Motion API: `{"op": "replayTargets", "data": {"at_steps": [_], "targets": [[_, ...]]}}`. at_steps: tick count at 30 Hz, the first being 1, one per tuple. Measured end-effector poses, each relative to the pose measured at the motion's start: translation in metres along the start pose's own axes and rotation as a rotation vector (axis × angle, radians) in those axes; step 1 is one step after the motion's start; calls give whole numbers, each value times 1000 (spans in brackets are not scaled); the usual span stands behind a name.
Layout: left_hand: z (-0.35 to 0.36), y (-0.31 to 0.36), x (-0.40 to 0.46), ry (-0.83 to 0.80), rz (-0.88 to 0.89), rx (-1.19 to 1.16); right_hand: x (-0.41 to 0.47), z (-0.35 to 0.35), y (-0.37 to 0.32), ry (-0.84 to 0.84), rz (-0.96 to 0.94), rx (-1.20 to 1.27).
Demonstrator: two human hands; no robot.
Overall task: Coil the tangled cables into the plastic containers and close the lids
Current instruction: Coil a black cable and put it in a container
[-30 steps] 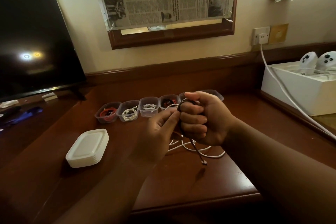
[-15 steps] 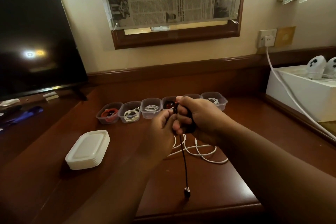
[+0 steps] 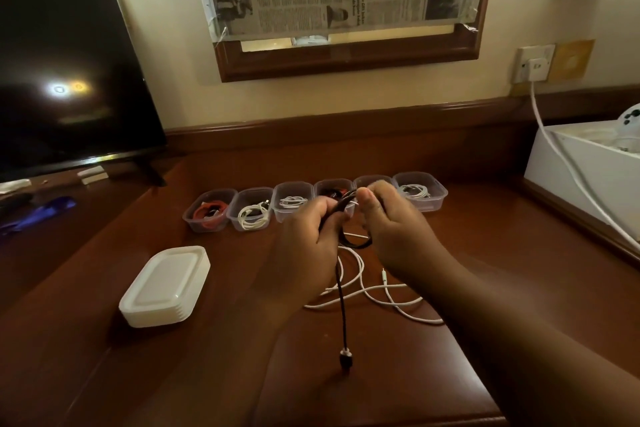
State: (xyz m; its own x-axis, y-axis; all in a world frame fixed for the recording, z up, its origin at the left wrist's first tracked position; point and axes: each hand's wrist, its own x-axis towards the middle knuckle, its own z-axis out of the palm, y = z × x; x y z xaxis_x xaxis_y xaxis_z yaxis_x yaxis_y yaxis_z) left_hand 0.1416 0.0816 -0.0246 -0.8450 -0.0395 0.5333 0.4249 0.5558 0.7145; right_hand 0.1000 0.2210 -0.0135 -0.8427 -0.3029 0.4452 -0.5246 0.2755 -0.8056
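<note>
Coiling a black cable (image 3: 343, 291) above the desk (image 3: 381, 374), left hand (image 3: 304, 246) and right hand (image 3: 391, 229) both pinch its loops, tail dangling; next, wind the tail, then drop the coil into a container (image 3: 420, 191).

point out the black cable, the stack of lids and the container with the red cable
black cable (image 3: 343, 302), head view, on the straight hanging stretch below the hands
stack of lids (image 3: 168, 282), head view, on the top lid's flat face
container with the red cable (image 3: 207, 211), head view, on its leftmost tub's inside

Head-worn view, forward and down, close over desk (image 3: 207, 374).
</note>
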Motion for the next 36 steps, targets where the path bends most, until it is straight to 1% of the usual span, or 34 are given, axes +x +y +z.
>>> {"op": "replayTargets", "data": {"at_steps": [2,4,6,9,11,13,15,17,19,21,25,26,30,32,34,36], "targets": [[0,-2,8,-8,-76,-20,9,2,6,3,-51,-105],[5,-7,15,4,-178,-102,17,4,12,-13,-49,-198],[14,-18,23,46,-292,-234,26,9,21,12,-21,-174],[32,-34,31,139,-455,-507,38,19,39,70,33,-89],[41,-42,35,150,-547,-674,44,25,53,92,46,-81],[46,-54,40,113,-660,-867,48,28,68,109,49,-90],[50,-69,43,18,-762,-1046,52,31,86,93,81,-113],[56,-86,44,-53,-826,-1147,53,33,106,67,129,-181],[63,-97,44,-109,-838,-1203,53,35,125,52,171,-202],[72,-101,46,-130,-787,-1113,53,37,137,44,197,-144],[84,-101,47,40,-638,-773,58,36,143,74,156,-169],[85,-104,46,77,-561,-665,58,34,142,73,148,-176],[84,-116,42,169,-193,-74,56,30,145,57,103,-219],[82,-117,43,190,-83,101,55,29,144,40,75,-248],[79,-119,44,205,-71,175,55,26,143,25,53,-286],[75,-118,43,225,-167,113,55,23,142,24,39,-305]]}}
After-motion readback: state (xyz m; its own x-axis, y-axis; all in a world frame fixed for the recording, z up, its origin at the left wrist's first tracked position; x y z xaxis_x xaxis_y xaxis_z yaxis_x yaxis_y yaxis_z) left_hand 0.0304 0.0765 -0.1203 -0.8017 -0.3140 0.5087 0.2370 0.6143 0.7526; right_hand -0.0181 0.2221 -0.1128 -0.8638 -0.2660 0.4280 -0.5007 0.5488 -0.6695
